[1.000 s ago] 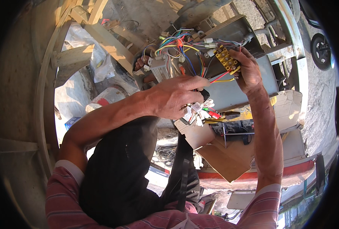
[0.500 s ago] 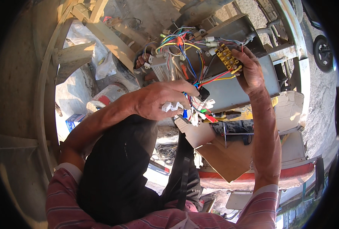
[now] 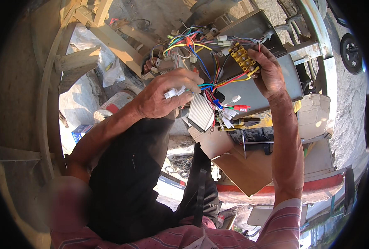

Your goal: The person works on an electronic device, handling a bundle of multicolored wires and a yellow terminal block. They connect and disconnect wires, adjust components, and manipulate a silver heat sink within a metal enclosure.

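Observation:
My left hand (image 3: 161, 94) is closed on a white plug connector (image 3: 175, 92), pinched at the fingers, with blue and green wires (image 3: 207, 86) running right from it. My right hand (image 3: 269, 70) grips a yellow terminal block (image 3: 243, 59) with metal screws, held up on its right side. Red and yellow wires lead from the block to the bundle at the middle. Beside my left fingertips shows a ribbed light-grey metal block (image 3: 202, 112). Loose white plugs (image 3: 227, 116), a red connector (image 3: 242, 108) and a blue one hang right of it.
Behind my hands, a tangle of coloured wires (image 3: 188, 43) lies by an open grey metal box (image 3: 251, 31). Cardboard (image 3: 251, 174) sits below, near pliers (image 3: 246, 122). A wooden beam (image 3: 118, 43) slants at upper left. A wheel (image 3: 351, 52) stands far right.
My left hand has shifted left and slightly up with the white connector, drawing its blue and green wires out. The ribbed block and loose plugs now show more. My right hand stays nearly still.

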Demonstrator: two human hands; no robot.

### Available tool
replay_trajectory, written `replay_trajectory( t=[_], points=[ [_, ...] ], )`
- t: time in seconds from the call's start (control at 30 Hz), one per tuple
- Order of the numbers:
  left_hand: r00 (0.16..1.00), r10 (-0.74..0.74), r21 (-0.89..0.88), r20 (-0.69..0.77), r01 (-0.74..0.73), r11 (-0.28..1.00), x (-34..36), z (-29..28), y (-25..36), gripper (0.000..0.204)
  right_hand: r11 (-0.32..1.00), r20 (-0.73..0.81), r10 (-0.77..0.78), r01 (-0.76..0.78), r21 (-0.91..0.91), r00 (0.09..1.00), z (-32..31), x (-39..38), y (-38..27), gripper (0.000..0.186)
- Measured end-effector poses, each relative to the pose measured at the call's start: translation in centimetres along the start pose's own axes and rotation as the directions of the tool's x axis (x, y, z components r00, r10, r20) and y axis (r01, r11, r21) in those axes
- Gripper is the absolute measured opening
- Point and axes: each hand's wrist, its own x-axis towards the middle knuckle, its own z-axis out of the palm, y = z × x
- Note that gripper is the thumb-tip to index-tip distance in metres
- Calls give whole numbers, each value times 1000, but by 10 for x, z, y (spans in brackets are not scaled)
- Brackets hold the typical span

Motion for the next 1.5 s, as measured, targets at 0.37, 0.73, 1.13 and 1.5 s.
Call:
replay_trajectory(
  t=[0.37, 0.73, 1.13, 1.5],
  points=[
    [991, 8, -126, 135, 9, 992, 1, 3, 1, 22, 999, 16, -26, 26, 29, 1000, -2, -2, 1, 22],
    [993, -17, -127, 115, 31, 991, -4, 4, -3, 22, 997, 47, -32, 29, 67, 998, -7, -2, 3, 23],
    [993, -30, -116, 118, 43, 992, 1, 4, -2, 21, 996, 50, -25, 20, 93, 998, -11, -2, 5, 24],
    [993, -17, -103, 119, 29, 994, 13, 12, 0, 19, 996, 118, -24, 14, 83, 993, -14, -4, 2, 24]
  ],
)
